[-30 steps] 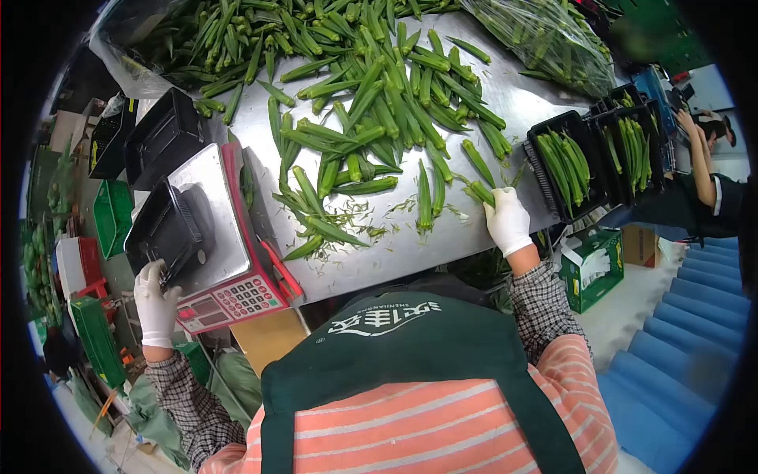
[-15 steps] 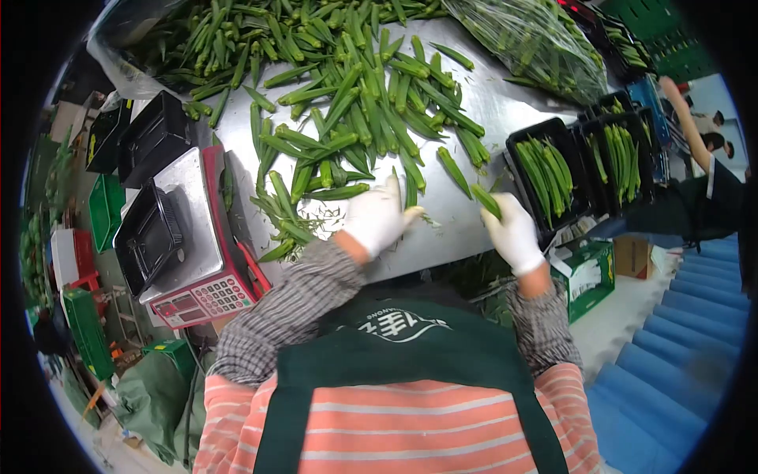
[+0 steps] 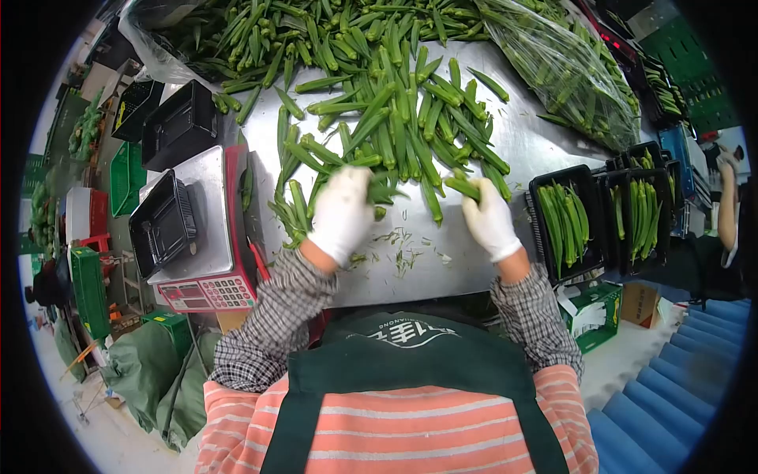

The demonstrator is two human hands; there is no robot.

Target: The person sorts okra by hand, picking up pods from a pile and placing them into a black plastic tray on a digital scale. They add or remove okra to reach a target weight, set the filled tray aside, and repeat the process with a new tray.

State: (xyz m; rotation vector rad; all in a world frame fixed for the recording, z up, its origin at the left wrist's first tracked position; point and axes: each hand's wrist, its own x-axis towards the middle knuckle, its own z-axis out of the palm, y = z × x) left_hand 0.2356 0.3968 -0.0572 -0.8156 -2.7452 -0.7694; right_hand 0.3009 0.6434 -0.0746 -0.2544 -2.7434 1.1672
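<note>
My right hand [image 3: 489, 225], in a white glove, pinches one green okra pod [image 3: 461, 187] between thumb and fingers, just above the steel table. On the left, my white-gloved left hand [image 3: 343, 213] is slightly blurred, its fingers curled at the near edge of the okra pile [image 3: 395, 118]. Blurred okra [image 3: 385, 192] sticks out from its right side; how much lies in the palm is hidden. Loose trimmings [image 3: 404, 253] are scattered over the metal between my hands. A black tray [image 3: 562, 221] with a row of okra stands to the right of my right hand.
An empty black tray [image 3: 163, 225] rests on a red-framed scale [image 3: 209, 292] at left, with another black tray [image 3: 180, 126] behind. More okra trays [image 3: 641, 217] stand at right. A clear bag of okra [image 3: 560, 71] lies at the back. A person's arm [image 3: 727, 209] shows far right.
My left hand has moved leftward and up onto the pile's near edge, its fingers now curled. My right hand, still with an okra pod, has shifted slightly left. The view has shifted too.
</note>
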